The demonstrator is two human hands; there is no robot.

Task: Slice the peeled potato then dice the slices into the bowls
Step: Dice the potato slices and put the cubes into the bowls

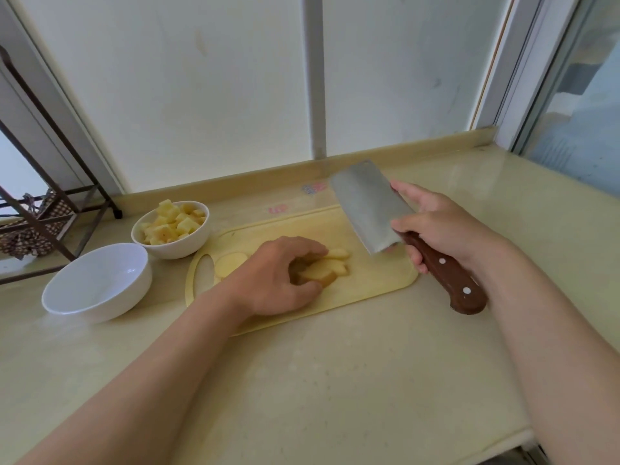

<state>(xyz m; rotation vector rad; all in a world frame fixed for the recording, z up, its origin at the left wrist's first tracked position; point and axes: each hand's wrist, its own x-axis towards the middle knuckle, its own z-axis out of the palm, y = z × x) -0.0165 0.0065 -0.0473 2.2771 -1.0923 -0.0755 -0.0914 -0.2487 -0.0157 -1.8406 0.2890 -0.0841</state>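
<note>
Step, likely: dicing | your left hand point(281, 273) fingers point(313, 250) curl over potato slices point(330, 267) | right hand point(443, 226) grasps raised cleaver point(365, 209) | next: steady stack, chop down.

A dark metal rack point(84, 167) holding checked cloth point(27, 236) stands at the beige countertop's point(335, 380) left end.

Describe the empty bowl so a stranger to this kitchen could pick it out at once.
Find the yellow cutting board on the beige counter; two white bowls stand off its left end. The empty bowl is the nearer one, closest to the counter's front edge. Its neighbour, the far bowl, is heaped with potato cubes, while this one holds nothing.
</note>
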